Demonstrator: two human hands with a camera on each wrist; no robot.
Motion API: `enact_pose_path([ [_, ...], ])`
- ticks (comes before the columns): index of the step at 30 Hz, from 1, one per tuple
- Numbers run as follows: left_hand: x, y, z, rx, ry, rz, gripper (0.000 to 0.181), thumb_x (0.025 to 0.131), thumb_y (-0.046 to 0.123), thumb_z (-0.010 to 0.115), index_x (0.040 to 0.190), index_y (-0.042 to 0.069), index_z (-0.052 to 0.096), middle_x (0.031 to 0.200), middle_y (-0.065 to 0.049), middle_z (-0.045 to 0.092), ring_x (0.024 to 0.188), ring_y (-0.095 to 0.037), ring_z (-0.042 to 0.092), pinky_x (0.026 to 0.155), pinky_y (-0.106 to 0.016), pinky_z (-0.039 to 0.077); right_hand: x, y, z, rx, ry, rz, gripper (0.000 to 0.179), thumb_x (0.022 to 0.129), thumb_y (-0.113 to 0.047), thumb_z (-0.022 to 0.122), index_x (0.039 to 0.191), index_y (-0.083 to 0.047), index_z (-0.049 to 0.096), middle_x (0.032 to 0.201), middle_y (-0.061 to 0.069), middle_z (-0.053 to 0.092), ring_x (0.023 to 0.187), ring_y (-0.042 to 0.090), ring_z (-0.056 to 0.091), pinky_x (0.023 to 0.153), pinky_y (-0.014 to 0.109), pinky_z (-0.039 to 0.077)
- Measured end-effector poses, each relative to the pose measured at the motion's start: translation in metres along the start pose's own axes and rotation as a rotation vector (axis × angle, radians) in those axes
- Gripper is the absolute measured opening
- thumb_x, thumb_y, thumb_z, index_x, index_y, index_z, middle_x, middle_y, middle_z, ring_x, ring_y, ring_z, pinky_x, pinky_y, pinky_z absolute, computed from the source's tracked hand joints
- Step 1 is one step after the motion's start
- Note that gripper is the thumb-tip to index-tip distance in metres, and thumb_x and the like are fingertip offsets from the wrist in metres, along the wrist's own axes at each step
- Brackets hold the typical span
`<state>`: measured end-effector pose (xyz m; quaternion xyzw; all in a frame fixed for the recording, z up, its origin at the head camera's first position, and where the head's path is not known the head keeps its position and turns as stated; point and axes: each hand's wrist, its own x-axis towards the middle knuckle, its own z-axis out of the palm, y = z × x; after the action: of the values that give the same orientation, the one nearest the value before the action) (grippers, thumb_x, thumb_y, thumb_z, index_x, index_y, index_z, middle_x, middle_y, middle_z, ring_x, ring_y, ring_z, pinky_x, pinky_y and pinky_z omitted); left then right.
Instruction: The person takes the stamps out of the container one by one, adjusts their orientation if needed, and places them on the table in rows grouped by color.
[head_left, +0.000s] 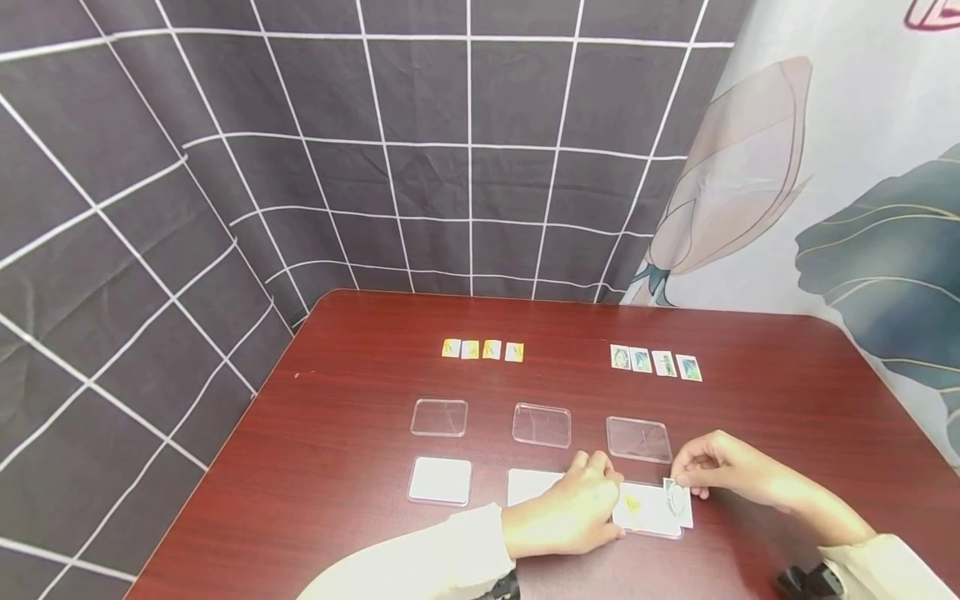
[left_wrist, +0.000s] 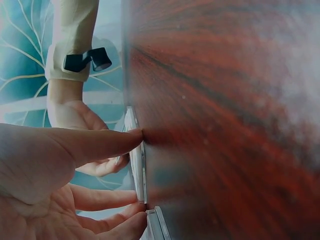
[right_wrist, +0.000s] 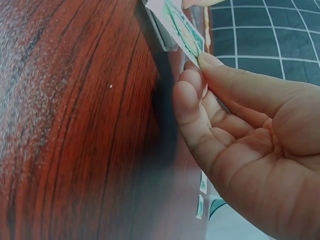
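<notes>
My right hand [head_left: 708, 467] pinches a green-and-white postage stamp [head_left: 678, 502] between thumb and fingers, over the right end of a shallow clear plastic case [head_left: 651, 532] with a white insert. A yellow stamp [head_left: 632, 503] lies on that insert, left of the middle. My left hand [head_left: 566, 510] holds the same case at its left end; in the left wrist view, the thumb and fingers [left_wrist: 107, 200] meet the case's edges [left_wrist: 137, 155]. The right wrist view shows the pinched stamp [right_wrist: 182, 30] tilted, its perforated edge visible. Whether its far end touches the insert, I cannot tell.
Two more white-filled cases lie to the left, one at far left [head_left: 440, 481] and one [head_left: 531, 485] partly behind my left hand. Beyond them are three clear lids [head_left: 542, 426]. Farther back lie several yellow stamps [head_left: 470, 349] and several green-blue stamps [head_left: 663, 363] on the red-brown table [head_left: 315, 450].
</notes>
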<state>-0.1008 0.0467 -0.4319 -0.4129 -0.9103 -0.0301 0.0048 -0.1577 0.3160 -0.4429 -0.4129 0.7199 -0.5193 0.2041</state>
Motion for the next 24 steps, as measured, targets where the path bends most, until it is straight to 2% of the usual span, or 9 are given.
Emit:
enact_pose_path([
  [12,-0.001,0.000,0.000,-0.003,0.000,0.005,0.040,0.084,0.047,0.076,0.105,0.014,0.072,0.109,0.004,0.058,0.102,-0.007,0.044,0.082,-0.020,0.032,-0.004,-0.002,-0.005,0.022,0.016,0.038,0.021,0.089,0.021,0.051,0.094,0.008,0.066,0.076,0.020,0.062,0.060,0.021,0.058,0.054,0.030,0.052],
  [24,-0.001,0.001,-0.002,-0.024,-0.011,0.017,0.039,0.084,0.046,0.077,0.105,0.014,0.071,0.108,0.005,0.059,0.104,-0.006,0.045,0.083,-0.021,0.032,-0.009,-0.008,-0.011,0.021,0.021,0.078,0.016,0.091,0.016,0.055,0.095,0.005,0.067,0.075,0.021,0.061,0.062,0.022,0.058,0.055,0.032,0.051],
])
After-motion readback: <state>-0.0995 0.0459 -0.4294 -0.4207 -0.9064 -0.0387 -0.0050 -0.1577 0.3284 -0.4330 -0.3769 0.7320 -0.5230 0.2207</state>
